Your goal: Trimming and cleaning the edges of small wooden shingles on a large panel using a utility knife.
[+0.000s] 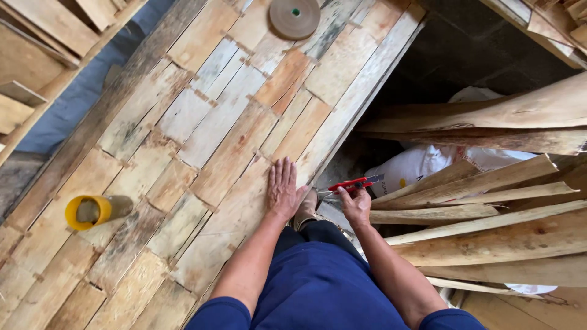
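Head view: your left hand (282, 190) lies flat, fingers spread, on the patched veneer sheet (202, 140), just inside its right edge. Your right hand (356, 205) is closed around a red utility knife (353, 183), blade tip pointing away from you toward the loose veneer strips (489, 208) and the white sack (422, 162) beyond. Keep the flat palm pressing near the edge and clear of the blade line; cut along the sheet edge. Left of your left hand: yellow tape roll (89, 211). Far ahead: brown tape roll (294, 16).
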